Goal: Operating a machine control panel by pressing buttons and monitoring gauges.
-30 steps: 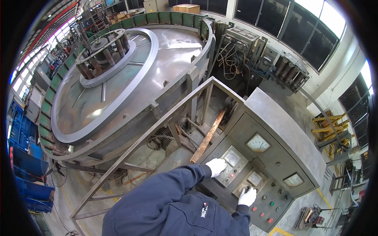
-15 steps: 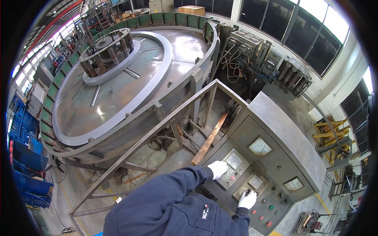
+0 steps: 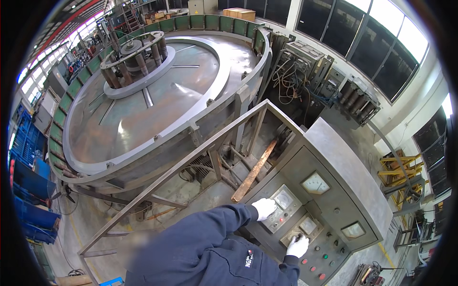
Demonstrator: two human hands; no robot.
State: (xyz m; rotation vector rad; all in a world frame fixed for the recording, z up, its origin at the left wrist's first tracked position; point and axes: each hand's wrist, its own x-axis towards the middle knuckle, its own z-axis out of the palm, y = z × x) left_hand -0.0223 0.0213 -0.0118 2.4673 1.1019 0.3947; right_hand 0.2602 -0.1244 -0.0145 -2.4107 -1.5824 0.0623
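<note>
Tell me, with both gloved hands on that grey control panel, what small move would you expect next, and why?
Probably a slight turn of the dark knob under the right hand, judged against the meters. That hand sits curled on the knob, while the left hand rests flat on the small inset panel beside a dial gauge. Whether the knob is actually gripped is hard to tell.

right hand (image 3: 297, 246) covering a knob, panel buttons (image 3: 322, 265) — too small

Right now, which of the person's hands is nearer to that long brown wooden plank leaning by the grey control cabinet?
The left. The left hand rests on the control cabinet just right of the plank's lower end; the right hand is lower on the panel, by the coloured buttons.
</note>
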